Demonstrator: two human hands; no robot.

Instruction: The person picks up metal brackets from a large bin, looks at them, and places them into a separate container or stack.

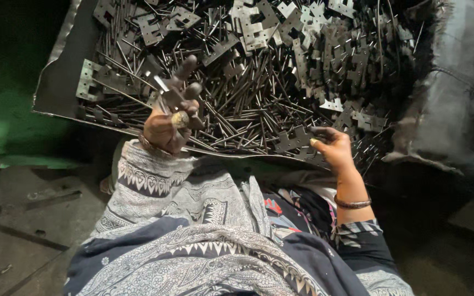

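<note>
Metal tray [61,82] packed w/ pins [248,104] & hinge plates [325,49] (no bare gaps).

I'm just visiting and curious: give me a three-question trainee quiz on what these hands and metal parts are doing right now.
1. True or false: the left hand holds a hinge plate raised above the pile.
2. What does the right hand touch? A) a flat plate at the near edge of the sheet, B) the patterned cloth, C) nothing.
3. Fill in: the long thin pieces heaped on the metal sheet are metal ____.

Key: 1 true; 2 A; 3 pins.
</note>
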